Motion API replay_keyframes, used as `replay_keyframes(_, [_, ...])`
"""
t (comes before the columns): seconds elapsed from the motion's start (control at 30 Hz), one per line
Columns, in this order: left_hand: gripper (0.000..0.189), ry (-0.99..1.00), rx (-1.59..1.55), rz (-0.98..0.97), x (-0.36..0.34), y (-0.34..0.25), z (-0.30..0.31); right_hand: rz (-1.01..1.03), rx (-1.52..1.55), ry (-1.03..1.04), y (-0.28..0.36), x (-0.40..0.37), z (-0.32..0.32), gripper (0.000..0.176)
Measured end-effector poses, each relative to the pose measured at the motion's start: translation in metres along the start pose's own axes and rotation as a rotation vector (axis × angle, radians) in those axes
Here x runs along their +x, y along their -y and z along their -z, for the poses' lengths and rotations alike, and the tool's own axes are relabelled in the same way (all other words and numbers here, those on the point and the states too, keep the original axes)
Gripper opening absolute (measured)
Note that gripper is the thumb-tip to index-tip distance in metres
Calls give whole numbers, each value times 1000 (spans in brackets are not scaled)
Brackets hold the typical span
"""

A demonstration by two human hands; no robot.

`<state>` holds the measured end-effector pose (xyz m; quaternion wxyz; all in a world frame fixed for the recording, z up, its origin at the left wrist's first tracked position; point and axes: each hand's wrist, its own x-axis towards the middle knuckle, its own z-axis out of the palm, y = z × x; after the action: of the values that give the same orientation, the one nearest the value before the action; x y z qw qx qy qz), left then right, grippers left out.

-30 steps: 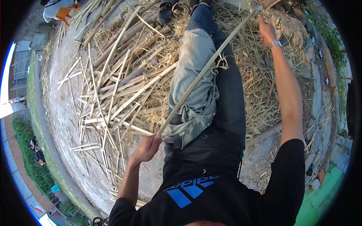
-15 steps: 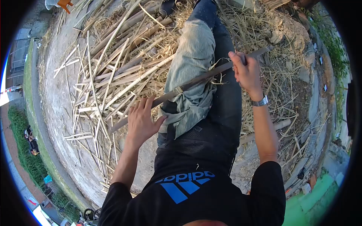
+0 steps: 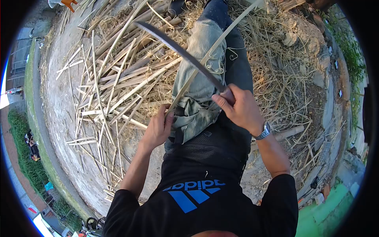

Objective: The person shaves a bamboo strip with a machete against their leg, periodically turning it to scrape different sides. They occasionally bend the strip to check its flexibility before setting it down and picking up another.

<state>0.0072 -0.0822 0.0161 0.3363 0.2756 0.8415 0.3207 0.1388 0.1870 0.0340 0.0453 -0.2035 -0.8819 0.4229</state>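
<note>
My right hand (image 3: 244,108) is wrapped round the handle of a long, slightly curved knife (image 3: 175,45), its dark blade pointing up and to the left over my legs. Between the thumb and fingers of my left hand (image 3: 158,127) is the near end of a thin bamboo strip (image 3: 221,37). The strip slants away to the upper right across my thighs. Partway along, the blade crosses over it in this view. A worn greyish-green cloth (image 3: 201,51) covers one leg under the strip, with curled shavings (image 3: 215,68) by it.
Split bamboo strips (image 3: 118,83) lie in a loose heap on the concrete ground (image 3: 63,114) to the left. Shavings (image 3: 276,79) cover the ground at the right, near broken rubble (image 3: 304,37). A bamboo pole (image 3: 290,132) lies beside my right forearm.
My right hand has come down and inward, and the knife now points up-left. My left hand has gone from spread fingers to a pinch on the strip, which now slants to the upper right.
</note>
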Motion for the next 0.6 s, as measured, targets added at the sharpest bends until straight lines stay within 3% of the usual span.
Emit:
replay_keyframes(0.17, [25,-61,0,-10,11,11,-13,86,-123,175,-6,7,-45,54])
replay_keyframes(0.23, [25,74,-219,44,12,23,-10,96,-154,188,-22,25,-48,56])
replay_keyframes(0.3, [24,95,-274,64,12,27,-9,51,-255,8,-35,49,-42,56])
replay_keyframes(0.37, [24,131,-331,92,10,29,-10,-43,-261,-7,-38,80,-25,59])
replay_keyframes(0.47, [23,94,-263,37,19,24,-11,-15,-252,0,-38,83,-28,60])
replay_keyframes(0.5, [23,134,-370,102,20,25,-9,7,-221,-6,-35,79,-32,61])
replay_keyframes(0.57, [23,178,-483,179,18,27,-10,-42,-243,196,-17,56,-39,60])
replay_keyframes(0.6, [23,129,-413,122,15,27,-14,39,-292,217,-19,50,-40,59])
